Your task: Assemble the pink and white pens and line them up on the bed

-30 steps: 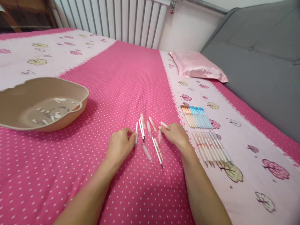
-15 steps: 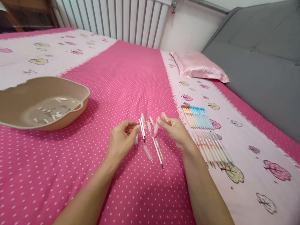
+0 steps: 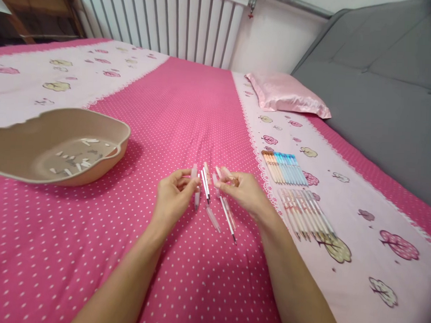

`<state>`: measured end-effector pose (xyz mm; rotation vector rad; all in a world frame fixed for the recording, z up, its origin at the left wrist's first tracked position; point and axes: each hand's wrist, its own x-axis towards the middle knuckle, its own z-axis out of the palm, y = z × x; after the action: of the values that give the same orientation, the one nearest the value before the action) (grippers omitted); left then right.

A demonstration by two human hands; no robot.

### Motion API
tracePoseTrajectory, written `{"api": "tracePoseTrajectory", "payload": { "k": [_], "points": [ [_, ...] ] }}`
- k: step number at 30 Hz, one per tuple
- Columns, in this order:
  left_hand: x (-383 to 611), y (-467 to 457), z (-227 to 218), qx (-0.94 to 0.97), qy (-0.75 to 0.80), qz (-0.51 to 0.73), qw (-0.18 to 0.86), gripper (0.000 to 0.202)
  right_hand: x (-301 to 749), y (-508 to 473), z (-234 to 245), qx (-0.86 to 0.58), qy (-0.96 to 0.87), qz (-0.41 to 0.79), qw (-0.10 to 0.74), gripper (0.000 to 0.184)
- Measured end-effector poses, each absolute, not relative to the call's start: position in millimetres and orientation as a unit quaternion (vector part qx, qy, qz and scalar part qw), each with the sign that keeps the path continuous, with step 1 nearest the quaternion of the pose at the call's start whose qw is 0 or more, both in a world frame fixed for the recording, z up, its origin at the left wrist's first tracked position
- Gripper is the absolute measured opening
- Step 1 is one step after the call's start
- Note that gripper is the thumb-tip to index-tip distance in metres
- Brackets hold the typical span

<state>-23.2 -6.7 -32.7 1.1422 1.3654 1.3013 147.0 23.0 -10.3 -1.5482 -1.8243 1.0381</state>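
Note:
My left hand (image 3: pixel 176 195) is pinched around a translucent pinkish pen piece (image 3: pixel 194 170) that sticks up past the fingertips. A clear pen part with a dark tip (image 3: pixel 197 201) shows just below those fingers. My right hand (image 3: pixel 245 189) is closed, its thumb and finger together by a pink pen piece (image 3: pixel 225 173); what exactly they grip is partly hidden. Between the hands lie white pen refills (image 3: pixel 205 185), a clear pen cap (image 3: pixel 213 218) and a longer refill with a dark tip (image 3: pixel 228 218) beside a pink patterned barrel (image 3: pixel 229 212).
A beige basin (image 3: pixel 104 168) with several small white pieces inside stands at the left. To the right lie a row of orange and blue pens (image 3: pixel 284 168) and a row of pale pens (image 3: pixel 306 213). A pink pillow (image 3: pixel 288 94) lies by the grey headboard (image 3: pixel 376 68).
My right hand has moved slightly left and lower among the pen parts. A pinkish piece now stands up from my left fingertips, where none showed before.

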Motion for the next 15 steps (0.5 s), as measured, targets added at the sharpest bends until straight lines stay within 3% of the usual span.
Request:
{"api": "tracePoseTrajectory", "payload": {
  "k": [4, 15],
  "points": [
    [-27.4, -6.1, -34.4, 0.449, 0.597, 0.532, 0.399, 0.036, 158.4, 27.0, -11.6, -0.646, -0.712, 0.252, 0.114, 0.020],
    [-24.6, -7.1, -34.5, 0.466, 0.609, 0.507, 0.393, 0.032, 147.8, 25.6, -17.3, -0.662, -0.717, 0.218, -0.014, 0.026]
  ]
}}
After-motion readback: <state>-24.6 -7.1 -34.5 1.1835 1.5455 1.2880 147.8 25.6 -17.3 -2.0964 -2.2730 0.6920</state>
